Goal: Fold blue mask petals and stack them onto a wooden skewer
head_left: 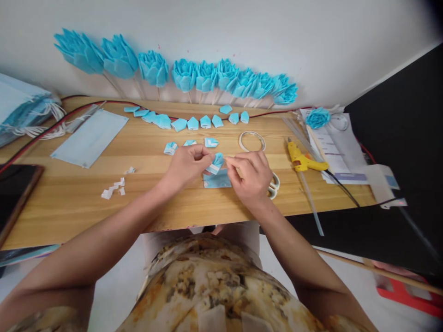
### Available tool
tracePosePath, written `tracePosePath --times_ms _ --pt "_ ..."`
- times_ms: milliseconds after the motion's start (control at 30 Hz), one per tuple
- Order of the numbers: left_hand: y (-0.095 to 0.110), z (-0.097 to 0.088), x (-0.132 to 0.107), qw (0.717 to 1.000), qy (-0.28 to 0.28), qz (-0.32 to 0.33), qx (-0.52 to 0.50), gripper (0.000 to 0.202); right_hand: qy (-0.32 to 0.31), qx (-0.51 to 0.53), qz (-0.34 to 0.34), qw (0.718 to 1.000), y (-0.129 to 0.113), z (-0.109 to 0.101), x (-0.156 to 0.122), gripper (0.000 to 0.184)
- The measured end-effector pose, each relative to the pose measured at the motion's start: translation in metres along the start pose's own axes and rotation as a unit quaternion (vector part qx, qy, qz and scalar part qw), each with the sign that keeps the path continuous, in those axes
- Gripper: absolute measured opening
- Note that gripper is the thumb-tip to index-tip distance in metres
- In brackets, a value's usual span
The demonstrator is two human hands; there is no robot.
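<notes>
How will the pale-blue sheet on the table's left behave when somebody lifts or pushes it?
The pale-blue sheet probably feels light, since it looks thin. It may flop: the folded pieces look like similar material. Lying flat, it would likely slide, not tip.

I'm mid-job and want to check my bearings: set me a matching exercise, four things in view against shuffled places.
Things
1. Yellow glue gun with black cord
2. Small folded blue-and-white piece
3. Row of layered bright-blue flowers on thin sticks
4. Flat, pale-blue rectangular sheet

Places
A. Along the white wall
B. On the left part of the wooden desk
C. To the right of the right hand
D. Held in the fingers of the left hand

Pairs: 1-C, 2-D, 3-A, 4-B
</notes>
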State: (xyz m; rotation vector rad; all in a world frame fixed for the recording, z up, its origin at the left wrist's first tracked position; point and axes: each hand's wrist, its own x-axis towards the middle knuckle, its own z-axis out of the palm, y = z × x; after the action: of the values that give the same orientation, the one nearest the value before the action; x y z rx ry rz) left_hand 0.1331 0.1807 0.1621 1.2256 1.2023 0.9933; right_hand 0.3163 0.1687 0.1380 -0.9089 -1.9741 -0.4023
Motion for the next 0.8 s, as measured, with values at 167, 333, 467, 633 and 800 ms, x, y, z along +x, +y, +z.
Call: tracePosePath --times_ms 167,333,467,633,800 --pt "-0.0018 -0.0005 0.0008 1.0 -0.006 0.013 -0.015 0.018 -0.022 0.001 0.002 1.0 -0.001 0.0007 -0.0006 0.014" --pt "-0.0054 0.0001 0.0015 0.997 -0.021 0.014 -0.07 0.03 -0.031 -0.004 0.003 0.999 -0.0004 0.0023 -0.0019 0.014" --pt "-0.0076 0.0005 0.002 0.994 -0.028 0.001 -0.106 0.035 -0.042 -0.002 0.006 0.999 0.0008 0.0025 -0.0019 0.014" --pt "-0.0082 -0.0005 0.003 0.994 -0.028 -0.001 -0.106 0.032 -0.061 0.009 0.01 0.998 0.0016 0.0014 -0.0005 0.014" --pt "-0.0071 -0.0032 0.0021 0.998 -0.023 0.003 -0.063 0.03 -0.092 0.032 0.027 0.995 0.0016 -0.0007 0.004 0.018"
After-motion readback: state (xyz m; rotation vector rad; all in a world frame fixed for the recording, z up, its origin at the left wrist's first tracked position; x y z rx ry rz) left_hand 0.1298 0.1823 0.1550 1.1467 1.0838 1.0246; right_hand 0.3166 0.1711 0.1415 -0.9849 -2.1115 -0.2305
